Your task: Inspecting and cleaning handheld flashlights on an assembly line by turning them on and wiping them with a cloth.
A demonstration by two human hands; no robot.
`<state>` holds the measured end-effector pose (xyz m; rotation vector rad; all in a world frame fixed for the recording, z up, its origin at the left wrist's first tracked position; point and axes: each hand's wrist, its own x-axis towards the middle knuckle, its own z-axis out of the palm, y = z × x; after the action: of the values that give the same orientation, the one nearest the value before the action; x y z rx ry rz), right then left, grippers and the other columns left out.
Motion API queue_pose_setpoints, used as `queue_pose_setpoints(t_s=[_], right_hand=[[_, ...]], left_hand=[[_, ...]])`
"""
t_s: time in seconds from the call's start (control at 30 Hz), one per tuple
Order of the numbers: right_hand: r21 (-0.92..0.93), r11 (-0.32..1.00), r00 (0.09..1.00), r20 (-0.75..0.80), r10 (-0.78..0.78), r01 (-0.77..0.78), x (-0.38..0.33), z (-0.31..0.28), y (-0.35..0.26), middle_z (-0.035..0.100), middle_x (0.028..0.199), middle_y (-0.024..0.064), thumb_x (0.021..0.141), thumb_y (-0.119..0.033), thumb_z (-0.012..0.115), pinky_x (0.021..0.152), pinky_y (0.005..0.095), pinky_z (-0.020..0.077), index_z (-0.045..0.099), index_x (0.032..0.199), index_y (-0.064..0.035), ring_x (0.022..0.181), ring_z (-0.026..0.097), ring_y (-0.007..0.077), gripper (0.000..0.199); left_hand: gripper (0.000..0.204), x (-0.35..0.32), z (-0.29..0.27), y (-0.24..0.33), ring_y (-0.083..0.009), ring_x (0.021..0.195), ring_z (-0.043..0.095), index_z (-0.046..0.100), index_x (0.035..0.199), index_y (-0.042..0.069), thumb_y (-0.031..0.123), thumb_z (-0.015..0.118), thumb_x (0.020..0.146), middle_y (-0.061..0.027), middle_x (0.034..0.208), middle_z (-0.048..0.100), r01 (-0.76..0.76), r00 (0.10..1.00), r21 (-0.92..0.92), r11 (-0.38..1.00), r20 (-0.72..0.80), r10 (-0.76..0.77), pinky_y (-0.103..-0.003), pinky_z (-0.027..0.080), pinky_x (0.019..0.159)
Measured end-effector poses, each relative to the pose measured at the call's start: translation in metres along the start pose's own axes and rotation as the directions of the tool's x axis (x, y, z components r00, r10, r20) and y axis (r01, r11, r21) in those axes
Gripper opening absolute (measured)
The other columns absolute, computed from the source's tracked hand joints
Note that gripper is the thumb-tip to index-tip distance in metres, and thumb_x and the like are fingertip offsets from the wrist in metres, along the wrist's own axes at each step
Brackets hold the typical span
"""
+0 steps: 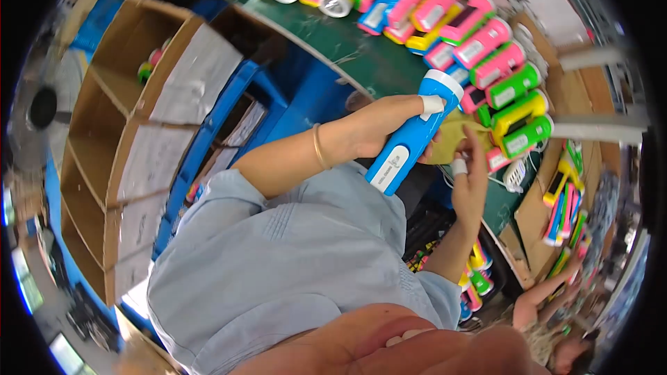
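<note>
A blue flashlight (410, 149) with a white head slants across the middle of the view. My left hand (389, 119) is closed around its body, with white tape on the thumb and a bracelet at the wrist. Just right of the flashlight, a yellow cloth (453, 135) is held by my right hand (474, 177), whose fingers are bent at the cloth's edge. White tape wraps one of that hand's fingers too. Part of the cloth is hidden behind the flashlight.
Rows of colourful flashlights (479, 42) cover the far side of a green table (299, 28). A divided cardboard box (118, 76) stands at left beside a blue plastic frame (267, 87). More flashlights (479, 281) lie below my right arm. Another person's arm (538, 295) reaches in at lower right.
</note>
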<state>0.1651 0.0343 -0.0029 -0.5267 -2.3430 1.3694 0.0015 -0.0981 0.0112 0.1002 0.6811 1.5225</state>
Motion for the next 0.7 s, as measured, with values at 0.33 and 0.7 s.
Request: queue_pose_setpoints(t_s=[0.33, 0.7], right_hand=[[0.282, 0.928, 0.894, -0.306, 0.326, -0.242, -0.032, -0.006, 0.036, 0.061, 0.076, 0.0101, 0.087, 0.002, 0.044, 0.059, 0.0255, 0.0511, 0.048, 0.12, 0.0004, 0.066, 0.063, 0.016, 0.033], [0.45, 0.868, 0.883, -0.295, 0.366, -0.209, -0.023, -0.015, 0.045, 0.055, 0.076, 0.0016, 0.09, -0.006, 0.046, 0.053, 0.0178, 0.036, 0.053, 0.11, -0.0025, 0.059, 0.046, 0.0056, 0.022]], left_hand=[[0.039, 0.055, 0.04, -0.018, -0.0231, 0.065, 0.06, 0.05, 0.106, 0.003, 0.037, 0.051, 0.088, -0.0109, 0.082, 0.059, 0.203, 0.976, 0.046, 0.978, 0.077, -0.206, -0.034, 0.051, 0.06], [0.023, 0.09, 0.037, -0.011, -0.0203, 0.069, 0.059, 0.052, 0.098, 0.004, 0.02, 0.053, 0.082, -0.0081, 0.08, 0.058, 0.045, 0.999, 0.199, 0.979, -0.025, -0.041, -0.035, 0.052, 0.064]])
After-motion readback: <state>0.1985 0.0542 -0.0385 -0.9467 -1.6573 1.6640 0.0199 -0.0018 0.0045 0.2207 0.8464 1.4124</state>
